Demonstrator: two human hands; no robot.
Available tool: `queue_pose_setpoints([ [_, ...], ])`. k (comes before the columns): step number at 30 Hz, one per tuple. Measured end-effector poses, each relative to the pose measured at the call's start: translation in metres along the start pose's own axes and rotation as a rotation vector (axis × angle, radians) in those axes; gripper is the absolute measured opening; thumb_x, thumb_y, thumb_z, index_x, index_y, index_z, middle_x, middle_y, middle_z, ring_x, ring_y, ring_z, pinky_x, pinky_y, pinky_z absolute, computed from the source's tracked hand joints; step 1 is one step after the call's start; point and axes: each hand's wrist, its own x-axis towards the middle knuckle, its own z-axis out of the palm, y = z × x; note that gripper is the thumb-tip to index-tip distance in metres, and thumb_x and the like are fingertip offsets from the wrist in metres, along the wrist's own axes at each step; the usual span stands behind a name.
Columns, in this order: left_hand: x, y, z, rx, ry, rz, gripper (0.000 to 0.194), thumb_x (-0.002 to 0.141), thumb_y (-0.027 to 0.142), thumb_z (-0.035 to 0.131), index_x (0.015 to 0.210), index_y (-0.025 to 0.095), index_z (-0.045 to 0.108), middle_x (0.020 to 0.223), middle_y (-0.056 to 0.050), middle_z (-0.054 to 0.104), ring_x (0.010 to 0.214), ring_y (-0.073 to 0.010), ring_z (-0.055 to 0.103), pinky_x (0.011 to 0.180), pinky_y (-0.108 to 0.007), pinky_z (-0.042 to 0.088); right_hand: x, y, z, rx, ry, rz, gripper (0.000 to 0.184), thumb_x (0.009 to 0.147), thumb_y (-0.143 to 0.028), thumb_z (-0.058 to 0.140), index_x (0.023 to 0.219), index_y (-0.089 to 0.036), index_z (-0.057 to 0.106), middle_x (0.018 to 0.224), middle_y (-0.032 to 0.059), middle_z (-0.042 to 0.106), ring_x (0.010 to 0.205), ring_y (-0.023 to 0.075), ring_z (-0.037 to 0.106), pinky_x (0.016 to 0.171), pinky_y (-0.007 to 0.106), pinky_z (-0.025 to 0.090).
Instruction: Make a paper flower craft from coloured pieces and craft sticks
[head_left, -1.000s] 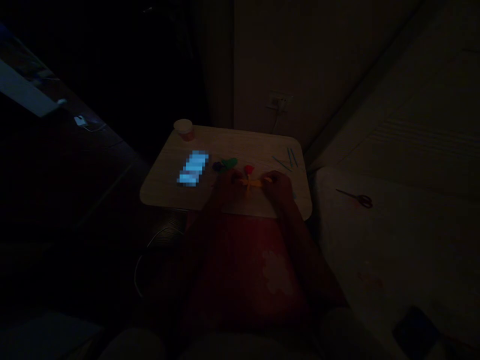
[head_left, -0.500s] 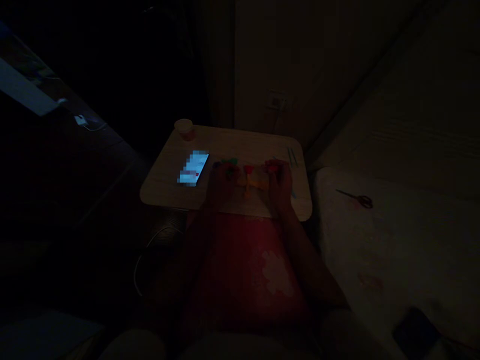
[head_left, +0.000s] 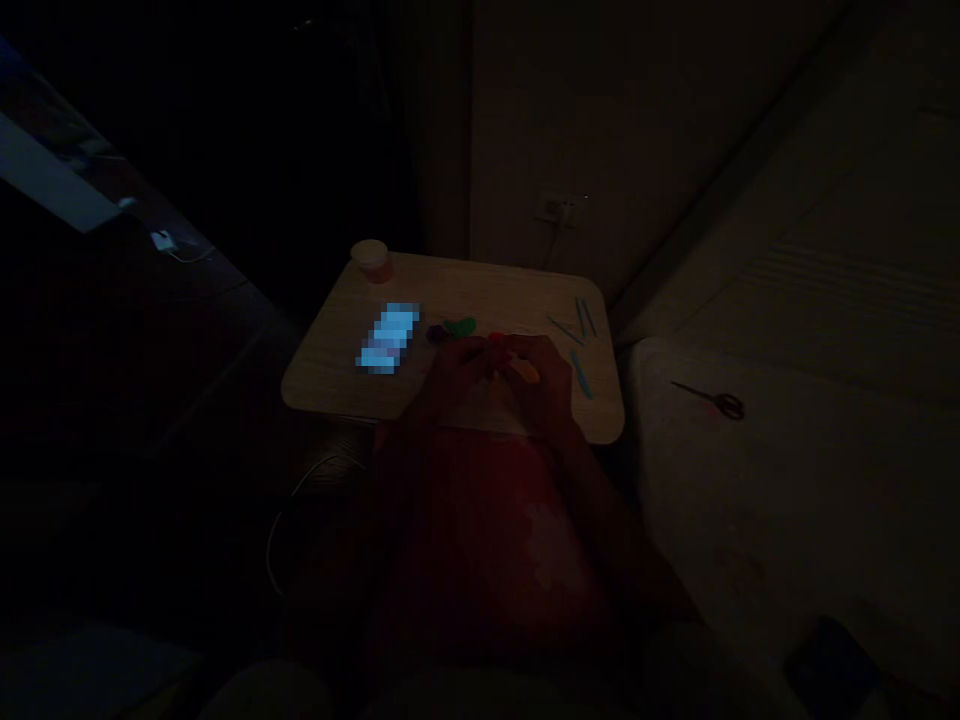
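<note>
The room is very dark. Both hands rest close together on a small wooden table (head_left: pixel 352 380). My right hand (head_left: pixel 544 385) is closed around an orange lump of clay (head_left: pixel 523 370). My left hand (head_left: pixel 454 378) sits beside it with curled fingers touching the same clay. A red bit (head_left: pixel 497 340) shows just above the hands. A green piece (head_left: pixel 459 326) and a dark purple piece (head_left: pixel 435 333) lie to the left of them.
A lit phone (head_left: pixel 388 337) lies left of the clay. A small cup (head_left: pixel 369 259) stands at the far left corner. Thin blue sticks (head_left: pixel 577 320) lie at the right edge. Scissors (head_left: pixel 712 400) rest on the bed to the right.
The hands have drawn closer together and nearer to me, gathering the orange clay that was stretched between them. The blue sticks, partly covered before, show again.
</note>
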Motion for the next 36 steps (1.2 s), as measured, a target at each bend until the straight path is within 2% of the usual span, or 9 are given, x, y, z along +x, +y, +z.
queue_pose_setpoints([
  [4,0.001,-0.004,0.002,0.006,-0.017,0.035,0.030,0.081,0.045,0.071,0.076,0.016,0.073,0.068,-0.002,0.067,0.066,-0.0133,0.059,0.061,-0.024,0.047,-0.002,0.003,0.000,-0.041,0.017,-0.012,0.013,0.095,-0.033,0.066,0.091,-0.025,0.075,0.095,0.0082,0.075,0.093,0.0241,0.069,0.083,0.041,0.057],
  [12,0.001,-0.005,0.007,0.018,0.056,0.050,0.034,0.080,0.049,0.070,0.072,0.017,0.065,0.066,-0.001,0.062,0.065,-0.0130,0.056,0.062,-0.025,0.047,-0.003,0.001,-0.002,-0.069,0.064,0.072,0.024,0.097,-0.039,0.063,0.082,-0.024,0.074,0.086,0.0072,0.075,0.081,0.0211,0.068,0.073,0.036,0.055],
  [20,0.003,-0.002,0.004,0.001,0.272,0.017,0.032,0.080,0.049,0.072,0.077,0.018,0.065,0.066,0.000,0.061,0.065,-0.0140,0.059,0.061,-0.026,0.049,-0.004,0.003,-0.005,0.075,0.412,0.345,0.030,0.091,-0.049,0.066,0.077,-0.023,0.063,0.076,0.0039,0.067,0.074,0.0191,0.064,0.057,0.028,0.048],
  [23,0.003,-0.005,-0.011,-0.148,0.486,0.010,0.036,0.088,0.055,0.063,0.080,0.020,0.059,0.070,0.000,0.063,0.064,-0.0125,0.059,0.062,-0.025,0.053,-0.003,0.016,-0.016,0.223,0.634,0.430,0.030,0.094,-0.048,0.060,0.078,-0.024,0.052,0.066,-0.0026,0.055,0.057,0.0137,0.053,0.051,0.025,0.041],
  [25,0.001,-0.007,-0.019,-0.175,0.620,0.010,0.035,0.089,0.055,0.062,0.085,0.020,0.057,0.079,-0.001,0.069,0.068,-0.0120,0.063,0.063,-0.024,0.055,-0.003,0.023,-0.023,0.249,0.701,0.454,0.030,0.094,-0.048,0.060,0.079,-0.024,0.050,0.065,-0.0048,0.051,0.053,0.0120,0.045,0.049,0.024,0.036],
  [27,0.000,-0.009,-0.019,-0.172,0.567,0.011,0.031,0.088,0.050,0.065,0.089,0.021,0.057,0.090,-0.002,0.072,0.073,-0.0123,0.065,0.066,-0.024,0.056,-0.004,0.025,-0.025,0.237,0.649,0.462,0.030,0.093,-0.048,0.061,0.077,-0.023,0.053,0.062,-0.0057,0.045,0.053,0.0118,0.042,0.050,0.025,0.036],
  [29,-0.001,-0.011,-0.010,-0.201,0.454,0.006,0.025,0.085,0.042,0.068,0.093,0.021,0.057,0.092,-0.003,0.073,0.072,-0.0130,0.066,0.066,-0.026,0.056,-0.005,0.021,-0.020,0.234,0.494,0.477,0.031,0.094,-0.047,0.058,0.075,-0.022,0.058,0.060,-0.0045,0.045,0.054,0.0125,0.044,0.051,0.025,0.036],
  [33,-0.001,-0.012,0.007,-0.098,0.271,0.056,0.011,0.078,0.028,0.067,0.078,0.019,0.060,0.071,0.000,0.063,0.065,-0.0125,0.059,0.061,-0.024,0.048,-0.005,0.007,-0.002,0.285,0.252,0.446,0.026,0.089,-0.044,0.064,0.077,-0.021,0.066,0.071,0.0011,0.061,0.065,0.0145,0.056,0.058,0.026,0.045],
  [36,-0.002,-0.014,0.009,-0.078,0.160,0.054,0.014,0.076,0.031,0.070,0.076,0.019,0.063,0.069,0.000,0.061,0.067,-0.0135,0.058,0.062,-0.024,0.047,-0.005,0.002,0.005,0.339,0.167,0.418,0.021,0.087,-0.042,0.069,0.085,-0.021,0.073,0.085,0.0049,0.070,0.074,0.0166,0.064,0.062,0.027,0.049],
])
